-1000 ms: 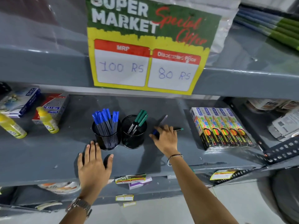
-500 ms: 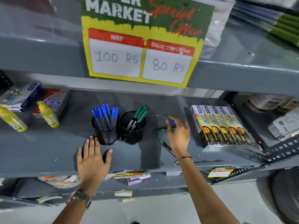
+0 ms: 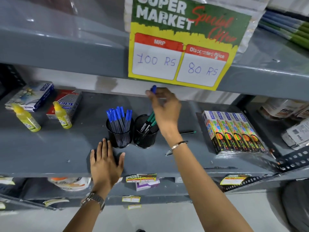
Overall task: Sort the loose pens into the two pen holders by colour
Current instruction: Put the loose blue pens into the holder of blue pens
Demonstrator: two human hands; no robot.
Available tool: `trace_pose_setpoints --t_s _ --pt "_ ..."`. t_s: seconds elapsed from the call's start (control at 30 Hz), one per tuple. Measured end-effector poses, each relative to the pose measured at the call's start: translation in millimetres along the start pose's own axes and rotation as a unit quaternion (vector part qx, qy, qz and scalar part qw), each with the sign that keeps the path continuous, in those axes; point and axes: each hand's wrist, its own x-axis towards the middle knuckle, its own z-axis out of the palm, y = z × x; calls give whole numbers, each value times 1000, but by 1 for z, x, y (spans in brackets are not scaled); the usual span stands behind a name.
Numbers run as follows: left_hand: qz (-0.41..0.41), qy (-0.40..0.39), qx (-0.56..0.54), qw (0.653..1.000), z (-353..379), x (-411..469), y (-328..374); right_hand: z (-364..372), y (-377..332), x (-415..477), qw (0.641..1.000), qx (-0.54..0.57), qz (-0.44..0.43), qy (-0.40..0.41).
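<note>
Right hand: the right hand (image 3: 165, 108) is raised above the two mesh holders, wrist bent, forearm reaching up from the lower right with a bangle at the wrist.
Right fingers: pinched closed on a blue-capped pen (image 3: 153, 89), whose cap sticks up past the fingertips; its barrel is hidden by the hand.
Left hand: the left hand (image 3: 106, 163) lies palm-down on the grey shelf (image 3: 50, 153), fingers spread and flat, holding nothing, just in front of the left holder; a metal watch sits on the wrist.
Blue pen holder: the black mesh blue pen holder (image 3: 120, 133) stands upright, full of blue-capped pens.
Green pen holder: the green pen holder (image 3: 145, 132) stands touching or just beside it on the right, with a few green-capped pens leaning inside.
Loose pens: a green-tipped pen (image 3: 187, 132) lies on the shelf right of the forearm; another pen (image 3: 168, 152) lies partly hidden under the wrist, colour unclear.
</note>
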Motion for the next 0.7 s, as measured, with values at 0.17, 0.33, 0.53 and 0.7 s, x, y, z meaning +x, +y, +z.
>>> trace_pose_setpoints --t_s 0.17,0.33,0.53,0.7 --pt "3 -3 1 1000 -3 -2 1 55 0 -29 995 -5 23 -99" --pt "4 -7 0 1000 -5 -3 -2 77 20 -50 990 -90 34 -104" --pt "6 -15 3 1000 -4 -1 -3 84 32 -51 979 -195 5 -57" --pt "6 -10 -19 1000 -4 -1 -3 88 38 -43 980 -197 16 -40"
